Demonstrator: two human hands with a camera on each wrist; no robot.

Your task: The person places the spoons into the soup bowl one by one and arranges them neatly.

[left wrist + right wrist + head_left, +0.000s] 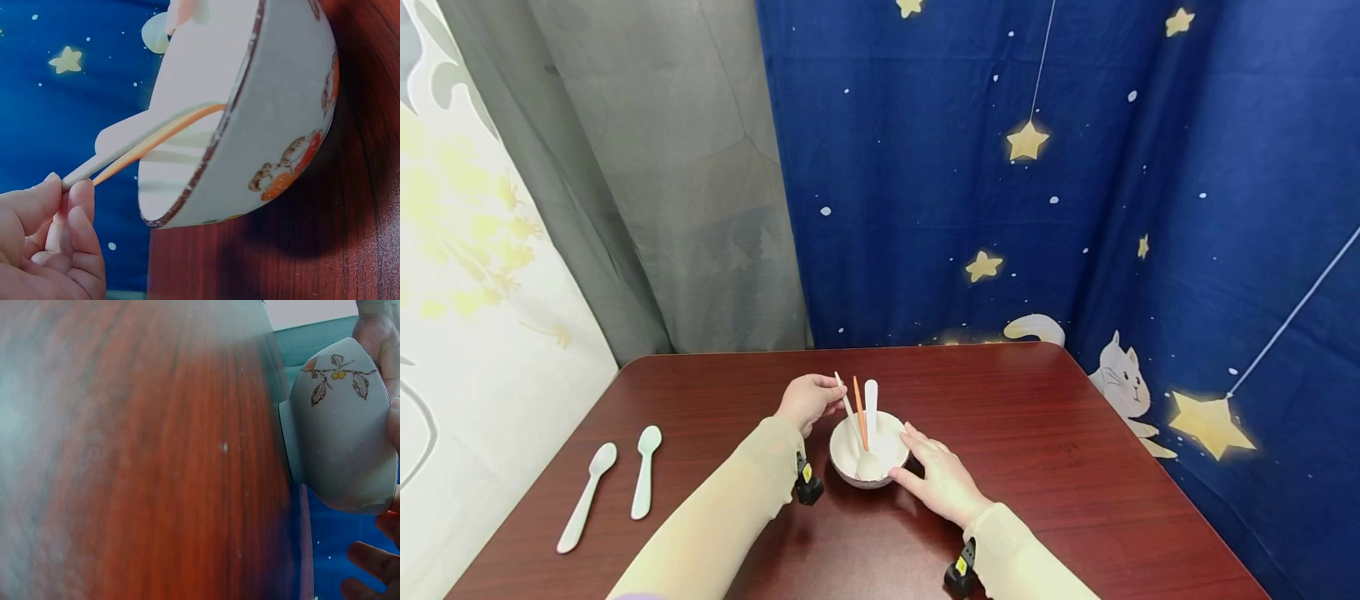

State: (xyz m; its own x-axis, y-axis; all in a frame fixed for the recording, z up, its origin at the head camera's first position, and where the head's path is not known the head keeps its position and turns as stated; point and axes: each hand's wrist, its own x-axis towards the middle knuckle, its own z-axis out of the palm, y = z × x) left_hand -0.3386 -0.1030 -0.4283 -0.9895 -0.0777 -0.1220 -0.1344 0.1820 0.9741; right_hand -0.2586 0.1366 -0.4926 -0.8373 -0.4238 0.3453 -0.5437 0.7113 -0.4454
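The left hand (809,402) had its thumb and fingers pinched on the upper end of the pale handle (848,408), which leaned inside the bowl (891,443) and rose past its far-left rim. Beside it stood the orange handle (860,412), so near the pinching fingers in the left wrist view that a slightly wider grip could have caught both and brought the wrong one along. The white handle (871,404) slanted just behind, another thing to snag. A spoon head (868,466) lay low in the bowl toward the near side; where the handles bunched together, it was hard to be sure which one it belonged to, and if they crossed down there, a tug on one could have levered its neighbours out. The right hand (946,482) lay against the bowl's right side, its fingers extended and touching rather than wrapped around it, so a sideways pull from the left might have slid or tipped the bowl on the smooth bench (1015,433). The pinch, being so near the handle's tip, gave little control: the far end could have swung and knocked the rim. Two pale green spoons (645,473) lay well apart on the left, out of harm's way.
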